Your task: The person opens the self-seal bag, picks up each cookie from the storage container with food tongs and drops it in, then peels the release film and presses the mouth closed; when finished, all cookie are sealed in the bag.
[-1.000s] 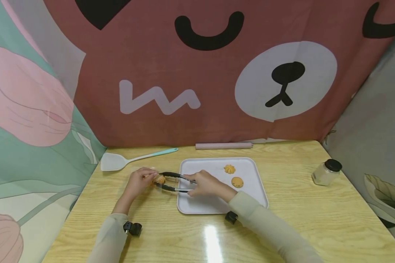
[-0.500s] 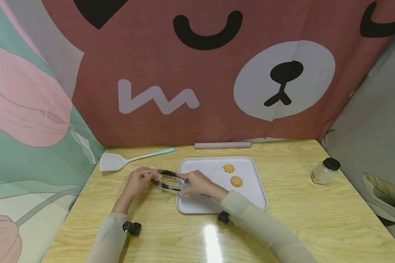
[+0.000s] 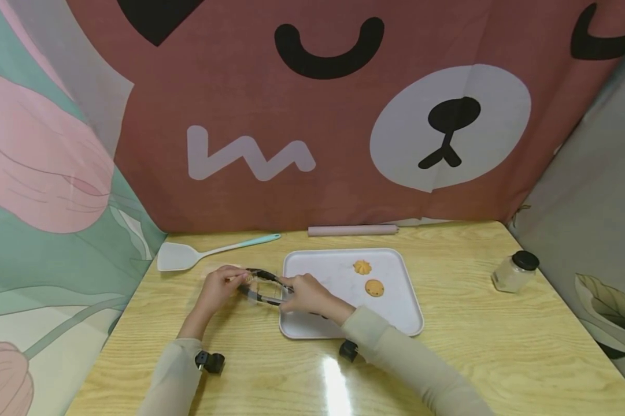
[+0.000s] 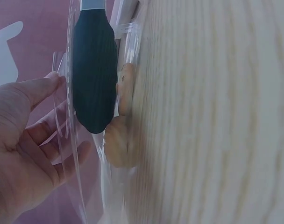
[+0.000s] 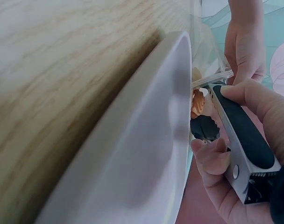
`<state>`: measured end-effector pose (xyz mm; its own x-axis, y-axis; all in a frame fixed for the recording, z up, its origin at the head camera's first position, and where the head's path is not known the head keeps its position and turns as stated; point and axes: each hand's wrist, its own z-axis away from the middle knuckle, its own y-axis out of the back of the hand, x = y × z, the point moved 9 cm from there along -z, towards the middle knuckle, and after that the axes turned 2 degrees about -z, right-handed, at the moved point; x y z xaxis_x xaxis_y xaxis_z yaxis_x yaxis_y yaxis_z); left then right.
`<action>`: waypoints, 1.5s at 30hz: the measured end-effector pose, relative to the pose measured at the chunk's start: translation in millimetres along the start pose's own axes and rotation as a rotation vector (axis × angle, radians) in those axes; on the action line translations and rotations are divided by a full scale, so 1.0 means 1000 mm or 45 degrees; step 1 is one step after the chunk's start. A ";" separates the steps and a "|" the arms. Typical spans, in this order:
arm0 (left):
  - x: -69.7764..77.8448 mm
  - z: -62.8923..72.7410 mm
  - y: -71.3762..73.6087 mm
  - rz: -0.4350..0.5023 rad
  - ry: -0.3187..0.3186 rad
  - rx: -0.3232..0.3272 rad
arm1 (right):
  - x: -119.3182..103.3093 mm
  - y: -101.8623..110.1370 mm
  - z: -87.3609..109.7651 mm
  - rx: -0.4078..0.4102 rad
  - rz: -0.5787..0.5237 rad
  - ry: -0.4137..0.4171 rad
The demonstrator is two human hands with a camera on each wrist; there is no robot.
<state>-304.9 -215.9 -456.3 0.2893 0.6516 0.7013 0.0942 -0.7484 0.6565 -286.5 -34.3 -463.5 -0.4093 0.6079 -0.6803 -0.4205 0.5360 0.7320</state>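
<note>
My left hand (image 3: 219,290) pinches the edge of a clear plastic bag (image 4: 79,182) between thumb and fingers, left of the tray. My right hand (image 3: 308,296) grips black-and-silver tongs (image 5: 244,126) near their hinge end, over the tray's left side. The tongs' arms stand apart, with their dark tips reaching into the bag's mouth. Inside the bag lie golden-brown cookies (image 4: 117,145), close to the tong tips; a ridged cookie (image 5: 197,103) shows between the tong arms in the right wrist view. The bag is faint in the head view.
A white tray (image 3: 304,330) carries a ridged cookie (image 3: 362,267) and a round cookie (image 3: 374,288). Behind lie a white spatula (image 3: 179,257) with a turquoise handle and a pale pink rod (image 3: 352,230). A black-lidded glass jar (image 3: 514,274) stands far right.
My right hand has moved left with the tongs, so their tips sit farther into the bag by my left hand. The left hand stays nearly still. The tray's cookies have not moved.
</note>
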 end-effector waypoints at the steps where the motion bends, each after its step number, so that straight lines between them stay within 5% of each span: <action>1: 0.000 0.000 0.000 -0.001 -0.007 0.007 | 0.000 0.000 0.000 0.000 -0.001 -0.002; 16: -0.001 0.003 0.000 -0.006 0.000 0.002 | 0.006 0.010 0.019 -0.036 0.008 -0.045; 28: -0.004 0.002 -0.002 0.028 0.008 -0.021 | 0.013 0.032 0.047 -0.006 -0.007 0.023; 45: -0.002 0.000 0.000 -0.008 -0.028 0.039 | 0.040 0.076 0.094 0.194 0.046 0.083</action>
<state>-305.4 -217.2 -457.6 0.3093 0.6534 0.6909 0.1247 -0.7481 0.6517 -259.0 85.9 -431.7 -0.4759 0.5917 -0.6507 -0.2791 0.6000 0.7497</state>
